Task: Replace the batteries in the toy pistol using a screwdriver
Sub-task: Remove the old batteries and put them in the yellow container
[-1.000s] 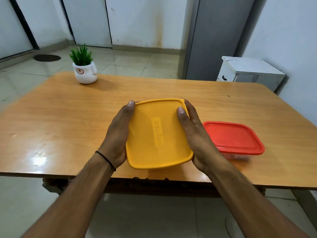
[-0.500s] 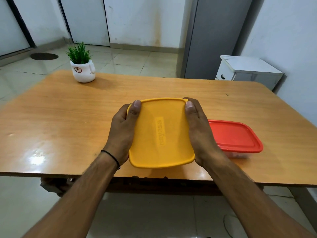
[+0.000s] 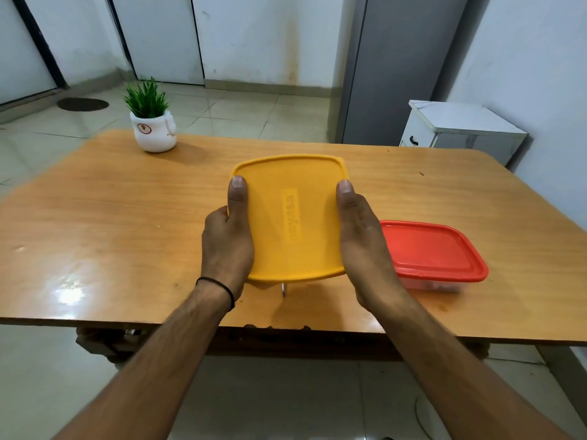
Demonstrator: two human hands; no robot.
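Both hands hold the yellow lid [image 3: 292, 217] from its sides, over the middle of the table [image 3: 127, 217], towards the near edge. The left hand [image 3: 227, 246] grips the left edge, with the thumb [image 3: 237, 198] flat on top and pointing away and the fingers curled under, mostly hidden. The right hand [image 3: 362, 242] grips the right edge the same way, thumb [image 3: 346, 198] on top and fingers out of sight below. There is a black band [image 3: 219, 285] on the left wrist.

The lid is square with rounded corners and a raised label strip in the centre; the text is too blurred to read. It casts a shadow on the table along its near edge. A small shiny metal piece [image 3: 283, 289] pokes out just under that edge; cannot tell what it is. Cannot tell whether a box body sits under the lid. The toy pistol and batteries cannot be made out, and whatever is under the lid is hidden.

A box with a red lid [image 3: 432, 249] sits on the table just beside the right hand, with a clear body and blurred contents. A small green plant in a white pot [image 3: 152, 131] stands at the far left corner of the table, well apart from the hands. A white cabinet [image 3: 460, 128] stands on the floor behind the table's far right side, against the wall. The floor is tiled.
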